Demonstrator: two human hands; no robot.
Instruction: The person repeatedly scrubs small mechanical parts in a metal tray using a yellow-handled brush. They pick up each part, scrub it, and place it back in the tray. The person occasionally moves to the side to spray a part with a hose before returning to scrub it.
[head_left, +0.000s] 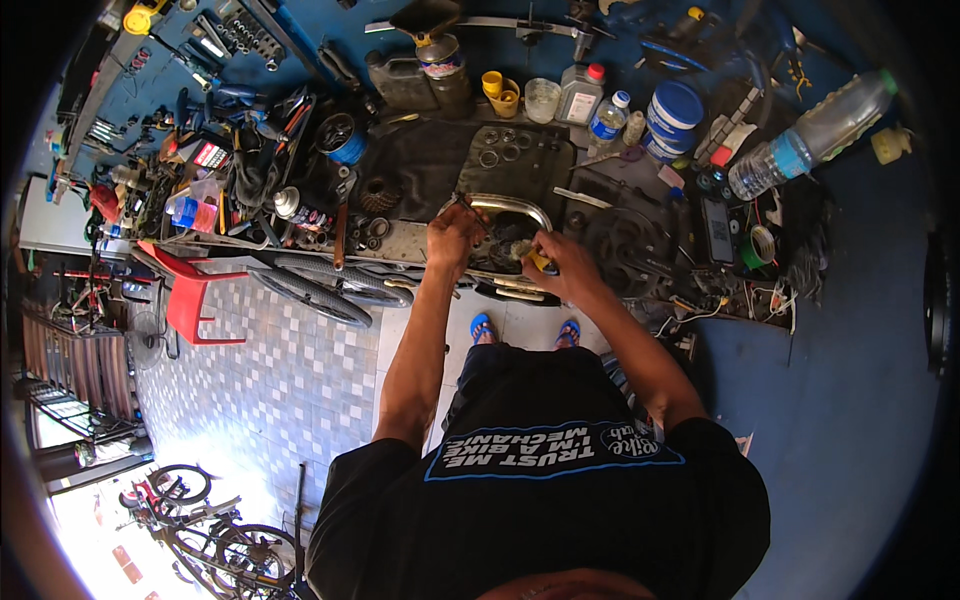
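Both my hands are over a container with a shiny curved metal rim (520, 205) at the front edge of the cluttered workbench. My left hand (455, 238) is at the container's left side, its fingers closed around a small dark part that I cannot make out. From the right, my right hand (563, 265) grips a yellow-handled brush (541, 261), its pale bristles pointing left over the container. What lies inside the container is dark and partly hidden by my hands. Several metal rings (490, 158) lie on a dark mat just behind it.
Left of my hands stand a spray can (288, 203), a gear cassette (380, 193) and a blue tub (342, 140). Bottles, a blue-and-white bucket (675, 115), a chainring (612, 238) and a phone (718, 230) are on the right. Bicycle wheels (315, 290) and a red chair (195, 295) stand left below.
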